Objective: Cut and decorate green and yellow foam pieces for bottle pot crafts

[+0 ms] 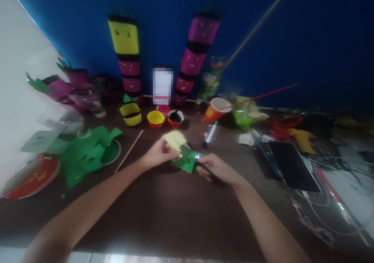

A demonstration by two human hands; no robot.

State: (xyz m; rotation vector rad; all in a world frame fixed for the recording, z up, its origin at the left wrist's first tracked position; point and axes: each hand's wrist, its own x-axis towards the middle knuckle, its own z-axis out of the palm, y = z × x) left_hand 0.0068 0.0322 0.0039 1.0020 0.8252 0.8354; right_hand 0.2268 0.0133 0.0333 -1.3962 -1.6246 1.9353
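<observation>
Centrally in the frame, the left hand [159,152] pinches a pale yellow piece [176,139] between thumb and fingers, and a green sheet [184,165] lies just beneath it; blur hides whether the same pinch takes in both. Pressing the two together would probably stop the yellow one from sliding over the green. The right hand [214,169], just right of centre, has its grip curled around the black handles of what look like scissors [207,168]. Their blades point left toward the green sheet's edge, an angle that likely spares the left fingers; how far the blades are parted, I cannot tell.

Both hands work above the middle of the dark surface [181,216], where the near part gives the forearms room. Larger green sheets [83,154] lie at the left of the frame, presumably as stock within reach. A yellow paint cup [156,119] and a black paint cup [175,117] stand just beyond the hands, perhaps to avoid knocks. Behind them, a phone [163,84] is propped upright between decorated columns, apparently for viewing.
</observation>
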